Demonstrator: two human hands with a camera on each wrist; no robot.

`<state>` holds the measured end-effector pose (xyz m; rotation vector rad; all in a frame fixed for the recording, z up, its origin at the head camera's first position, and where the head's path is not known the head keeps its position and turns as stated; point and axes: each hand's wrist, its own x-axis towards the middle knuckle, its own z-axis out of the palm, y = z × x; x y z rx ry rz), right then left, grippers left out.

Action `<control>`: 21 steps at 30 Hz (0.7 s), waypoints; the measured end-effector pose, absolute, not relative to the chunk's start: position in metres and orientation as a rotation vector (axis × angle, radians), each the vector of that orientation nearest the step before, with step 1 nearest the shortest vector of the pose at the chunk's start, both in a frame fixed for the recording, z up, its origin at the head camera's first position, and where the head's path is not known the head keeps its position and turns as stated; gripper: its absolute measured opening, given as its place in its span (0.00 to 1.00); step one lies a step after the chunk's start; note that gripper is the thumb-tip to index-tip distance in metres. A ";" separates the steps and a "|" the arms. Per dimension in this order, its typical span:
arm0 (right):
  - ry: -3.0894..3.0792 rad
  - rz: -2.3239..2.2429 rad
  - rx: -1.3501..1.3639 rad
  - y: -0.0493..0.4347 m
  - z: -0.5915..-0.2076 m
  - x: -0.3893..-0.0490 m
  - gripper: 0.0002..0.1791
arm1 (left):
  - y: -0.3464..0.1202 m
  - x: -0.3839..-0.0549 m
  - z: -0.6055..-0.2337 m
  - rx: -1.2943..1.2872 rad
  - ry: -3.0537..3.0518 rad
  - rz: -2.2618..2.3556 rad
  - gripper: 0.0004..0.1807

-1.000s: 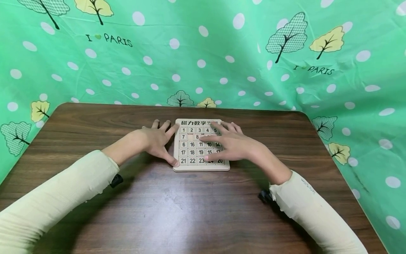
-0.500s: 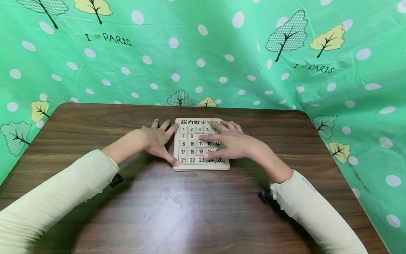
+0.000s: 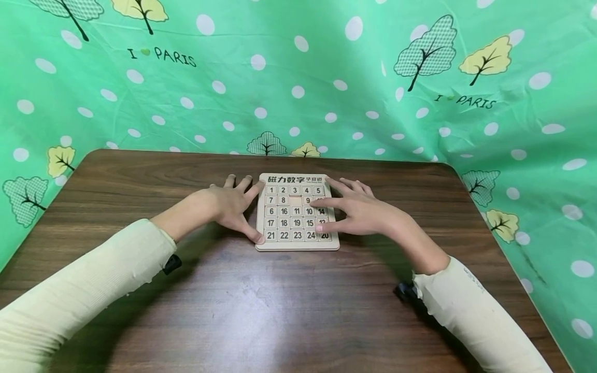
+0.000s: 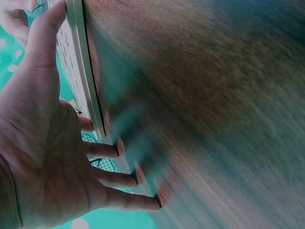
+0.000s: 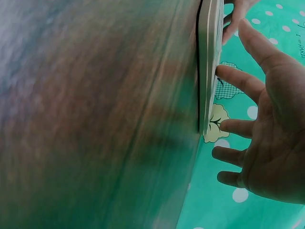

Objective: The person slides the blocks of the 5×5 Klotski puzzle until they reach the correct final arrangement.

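A pale wooden number slide puzzle lies flat on the table. Its second row shows 7, 8, a bare slot and then the 9 tile. My left hand is spread along the left side, thumb on the lower left corner and index finger at the upper left one. Over the right part reaches my right hand, fingers extended, its index fingertip at the 9 tile's lower right. In the right wrist view that index finger meets the board's face. The right hand hides some right-column tiles.
The dark wood-grain table extends around the board. Behind it and at the sides hangs a green dotted cloth with printed trees. Black wrist cameras sit under the pale sleeves.
The 8 tile has slid left beside the 7, and the bare slot now lies to its right. My right hand has shifted right, uncovering the 9 tile. The left hand has stayed put.
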<state>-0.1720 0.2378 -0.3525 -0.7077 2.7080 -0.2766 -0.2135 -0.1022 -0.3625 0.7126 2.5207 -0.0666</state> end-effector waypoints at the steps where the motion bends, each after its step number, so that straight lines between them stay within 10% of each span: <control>1: 2.707 -0.285 -0.712 0.237 -0.353 -0.172 0.40 | -0.102 -0.214 -0.363 0.712 2.521 -0.069 0.84; 21: 2.687 -0.311 -0.732 0.233 -0.349 -0.178 0.41 | -0.102 -0.213 -0.361 0.714 2.508 -0.071 0.83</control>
